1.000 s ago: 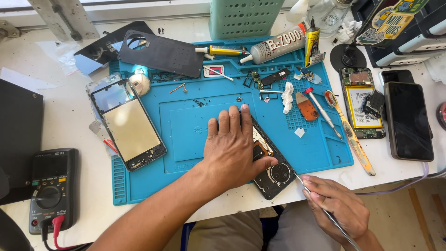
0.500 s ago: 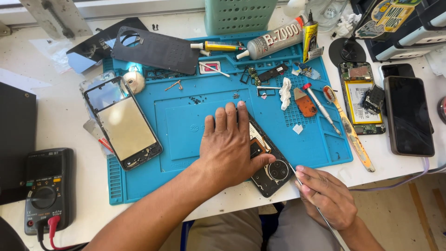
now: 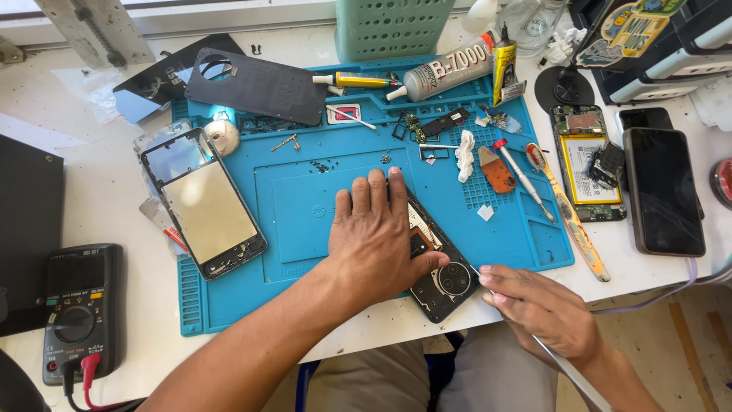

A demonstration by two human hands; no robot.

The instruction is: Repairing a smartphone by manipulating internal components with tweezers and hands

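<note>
The left hand point(image 3: 379, 238) pressed flat on the opened phone point(image 3: 442, 284) at the blue mat point(image 3: 305, 198) front edge; right hand point(image 3: 537, 305) gripped a thin tool point(image 3: 568, 366) beside its camera ring. The back cover point(image 3: 259, 85) lay already removed; inner work seemed unfinished.

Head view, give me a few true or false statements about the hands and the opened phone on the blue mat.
1. The left hand lies flat on the opened phone. True.
2. The right hand holds a thin metal tool. True.
3. The opened phone lies at the far edge of the blue mat. False: it lies at the near edge, by the person.
4. The multimeter sits on the blue mat. False: it sits on the white table, left of the mat.
5. A dark phone lies right of the mat. True.
</note>
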